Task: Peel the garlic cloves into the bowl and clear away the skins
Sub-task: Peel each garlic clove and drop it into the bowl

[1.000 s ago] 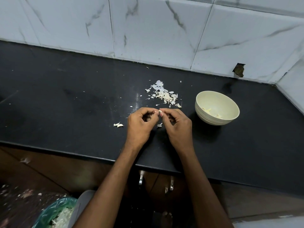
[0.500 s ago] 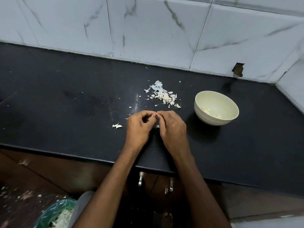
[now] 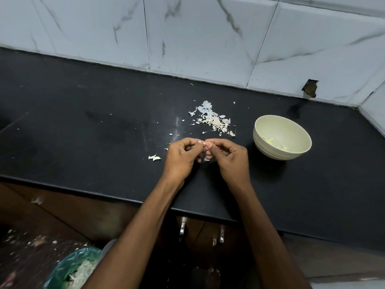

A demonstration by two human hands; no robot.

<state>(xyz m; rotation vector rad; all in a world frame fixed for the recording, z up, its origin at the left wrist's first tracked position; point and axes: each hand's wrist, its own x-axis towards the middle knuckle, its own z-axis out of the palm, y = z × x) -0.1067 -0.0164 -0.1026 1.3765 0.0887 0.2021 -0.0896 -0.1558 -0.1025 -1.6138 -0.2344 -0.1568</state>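
My left hand (image 3: 181, 158) and my right hand (image 3: 229, 158) meet over the black counter (image 3: 83, 132), fingertips together, pinching a small garlic clove (image 3: 203, 144) between them; the fingers hide most of it. A pale cream bowl (image 3: 282, 137) stands to the right of my hands with a few peeled pieces inside. A pile of garlic skins (image 3: 214, 120) lies on the counter just beyond my hands. A small loose skin (image 3: 154, 157) lies left of my left hand, and another scrap (image 3: 206, 159) lies under my hands.
A white marble-tiled wall (image 3: 198, 38) runs behind the counter, with a hole (image 3: 310, 88) in a tile at the right. Below the counter edge, a bin with a green bag (image 3: 73, 268) holds skins at lower left. Cabinet handles (image 3: 182, 228) show under the counter.
Both hands stay together at the same spot on the counter, their fingers working at the clove. Bowl and skin pile have not moved.
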